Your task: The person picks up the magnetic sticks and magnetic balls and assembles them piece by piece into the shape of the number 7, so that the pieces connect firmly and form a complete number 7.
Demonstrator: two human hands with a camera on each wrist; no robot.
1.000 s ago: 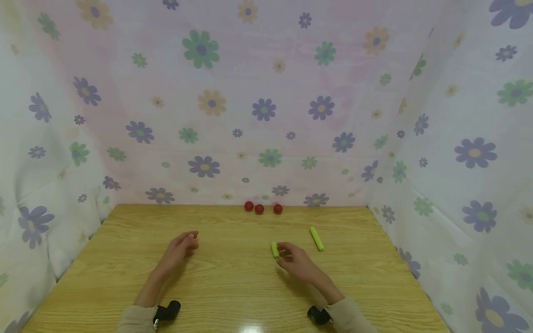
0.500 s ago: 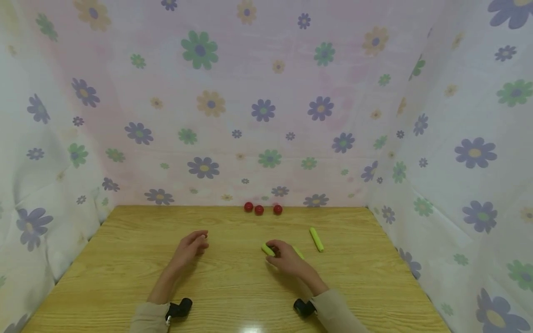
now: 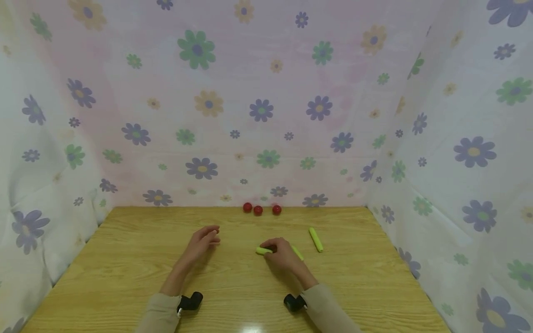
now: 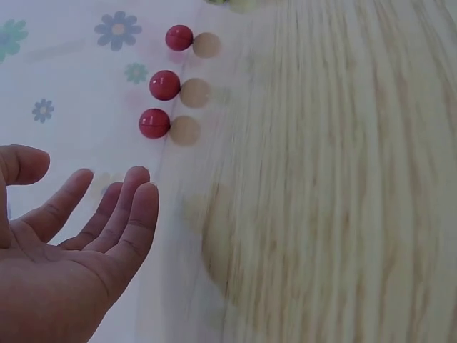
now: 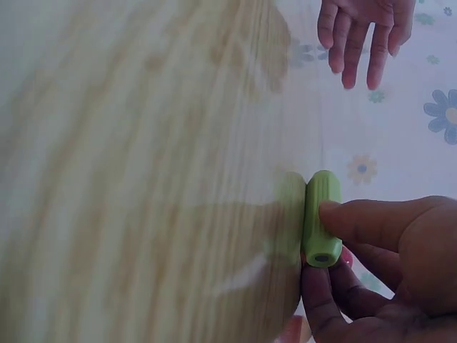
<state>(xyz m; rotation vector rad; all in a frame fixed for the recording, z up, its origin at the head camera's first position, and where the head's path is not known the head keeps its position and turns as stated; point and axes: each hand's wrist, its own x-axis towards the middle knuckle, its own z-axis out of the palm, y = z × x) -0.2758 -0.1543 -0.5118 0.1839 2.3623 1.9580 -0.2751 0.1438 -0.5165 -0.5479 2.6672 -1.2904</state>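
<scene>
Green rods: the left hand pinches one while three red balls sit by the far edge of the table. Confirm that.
Not quite: the right hand pinches one green rod, as the right wrist view shows. Three red balls do sit by the far edge of the table.

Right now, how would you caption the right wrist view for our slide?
The right hand pinches a light-green stick; the left hand appears at top right.

This looked like a makeshift recording booth: flower-printed sheeting closed in the far edge and both side edges of a wood-grain table, and small black cameras sat by the sleeve cuffs.
</scene>
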